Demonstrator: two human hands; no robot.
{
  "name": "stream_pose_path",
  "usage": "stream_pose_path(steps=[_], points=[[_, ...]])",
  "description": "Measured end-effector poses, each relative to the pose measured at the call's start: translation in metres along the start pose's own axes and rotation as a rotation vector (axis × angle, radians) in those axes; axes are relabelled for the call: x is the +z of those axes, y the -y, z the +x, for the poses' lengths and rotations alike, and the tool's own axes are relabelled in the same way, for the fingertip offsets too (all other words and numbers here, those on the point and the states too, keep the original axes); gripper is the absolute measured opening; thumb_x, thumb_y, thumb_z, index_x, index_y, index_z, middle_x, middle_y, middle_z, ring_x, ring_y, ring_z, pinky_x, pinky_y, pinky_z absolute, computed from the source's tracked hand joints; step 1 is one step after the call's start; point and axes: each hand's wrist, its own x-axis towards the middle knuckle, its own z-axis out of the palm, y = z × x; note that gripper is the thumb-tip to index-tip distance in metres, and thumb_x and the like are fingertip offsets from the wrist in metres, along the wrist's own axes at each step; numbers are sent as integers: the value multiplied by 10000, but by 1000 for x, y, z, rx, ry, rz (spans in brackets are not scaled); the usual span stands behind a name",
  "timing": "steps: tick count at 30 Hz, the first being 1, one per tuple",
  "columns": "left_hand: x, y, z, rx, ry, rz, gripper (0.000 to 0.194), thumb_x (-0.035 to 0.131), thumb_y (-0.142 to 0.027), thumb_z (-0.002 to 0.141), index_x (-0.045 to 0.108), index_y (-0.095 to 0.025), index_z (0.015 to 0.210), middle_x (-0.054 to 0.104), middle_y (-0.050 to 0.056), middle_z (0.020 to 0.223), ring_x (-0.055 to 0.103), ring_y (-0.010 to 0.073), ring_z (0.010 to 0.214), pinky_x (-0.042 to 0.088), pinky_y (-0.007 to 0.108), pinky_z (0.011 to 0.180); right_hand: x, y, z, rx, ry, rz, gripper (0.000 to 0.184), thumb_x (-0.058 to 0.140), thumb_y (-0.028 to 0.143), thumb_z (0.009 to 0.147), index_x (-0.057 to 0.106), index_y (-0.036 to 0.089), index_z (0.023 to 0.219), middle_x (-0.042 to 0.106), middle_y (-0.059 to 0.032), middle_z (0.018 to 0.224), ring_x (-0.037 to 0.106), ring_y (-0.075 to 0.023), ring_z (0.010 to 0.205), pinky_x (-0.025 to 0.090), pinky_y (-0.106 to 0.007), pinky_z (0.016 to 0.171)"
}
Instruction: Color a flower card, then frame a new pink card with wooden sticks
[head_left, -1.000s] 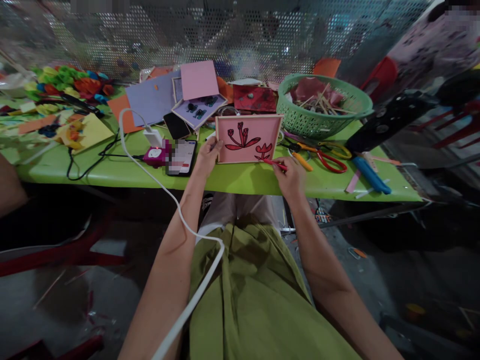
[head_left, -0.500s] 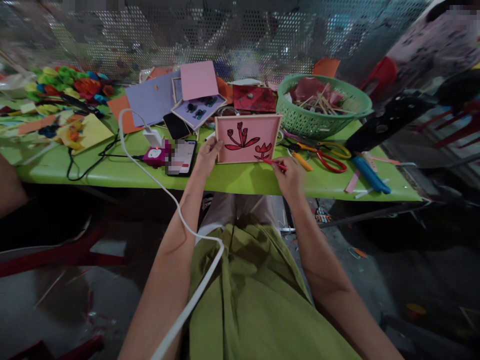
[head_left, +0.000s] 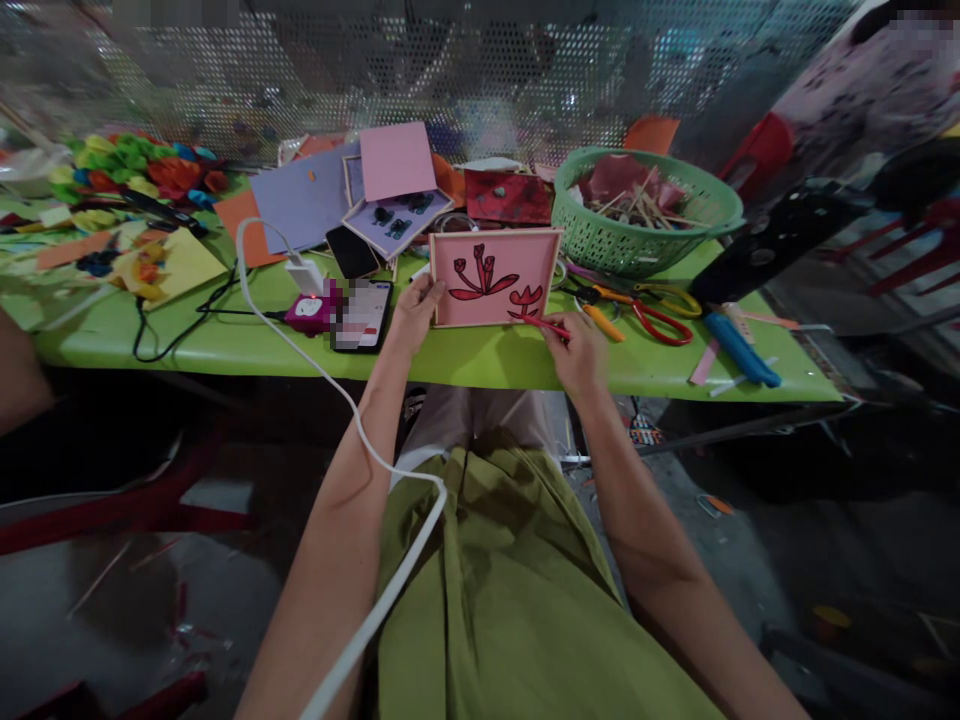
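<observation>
Seemingly for steadiness, the framed picture (head_left: 534, 262) is pinched at left by the left hand (head_left: 415, 312), the red pen (head_left: 553, 327) by the right hand (head_left: 582, 352).

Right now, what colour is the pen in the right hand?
Red pen, clearest in the head view.

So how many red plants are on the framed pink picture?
2: a large plant at left, and a small one at lower right, by the red pen.
</observation>
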Motion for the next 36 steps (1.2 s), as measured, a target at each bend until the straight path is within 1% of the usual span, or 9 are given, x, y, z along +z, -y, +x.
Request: stream_pose_path(steps=[3, 5, 8, 10, 16, 22, 30, 36], points=[[0, -2, 0, -7, -5, 11, 468, 846, -580, 833, 598, -212, 685, 451, -33, 609, 489, 130, 625, 449, 259, 571, 0, 0, -1, 13, -4, -13, 129, 610, 299, 985, 729, 251, 968, 750, -100, 986, 671, -281, 918, 551, -436, 855], [0, -3, 0, -26, -17, 11, 426, 850, -515, 854, 603, -210, 688, 443, -35, 607, 476, 129, 618, 431, 260, 570, -1, 0, -1, 17, -14, -28, 134, 606, 302, 978, 726, 251, 951, 749, -98, 970, 667, -276, 894, 554, -433, 836], [1, -5, -1, -49, -26, -4, 377, 839, -412, 890, 600, -202, 687, 455, -34, 616, 491, 129, 629, 435, 265, 598, -1, 0, -2, 11, -32, -47, 133, 608, 303, 965, 727, 252, 938, 751, -96, 951, 665, -271, 880, 557, -416, 804], [2, -5, -1, -49, -19, -6, 358, 823, -383, 908, 603, -200, 694, 475, -30, 627, 513, 133, 649, 450, 269, 622, -2, 1, -1, 10, -33, -55, 132, 608, 298, 962, 730, 252, 937, 750, -94, 943, 665, -268, 876, 557, -410, 799], [1, -4, -1, -39, -18, 2, 343, 828, -399, 902, 625, -206, 706, 503, -25, 643, 535, 146, 686, 470, 275, 647, -2, 2, 1, -7, -3, -30, 129, 617, 286, 957, 739, 245, 957, 756, -98, 955, 669, -275, 906, 559, -420, 825], [2, -3, 0, -32, -6, 1, 345, 824, -451, 899, 645, -212, 727, 501, -24, 633, 541, 151, 694, 480, 275, 643, -1, 3, 1, -19, -3, -30, 131, 612, 275, 953, 741, 250, 963, 768, -100, 968, 678, -276, 906, 565, -415, 809], [2, -6, -1, -61, -28, 1, 354, 827, -352, 906, 605, -205, 673, 463, -31, 616, 518, 135, 659, 470, 266, 626, -1, 1, 0, -20, -23, -51, 125, 604, 261, 942, 729, 253, 941, 763, -99, 958, 677, -273, 888, 562, -416, 801], [3, -5, -1, -62, -34, -22, 361, 846, -383, 883, 611, -203, 676, 443, -39, 603, 484, 129, 625, 446, 259, 589, 0, 3, 1, -16, -6, -51, 142, 597, 297, 969, 732, 256, 964, 758, -96, 951, 669, -275, 893, 555, -409, 792]])
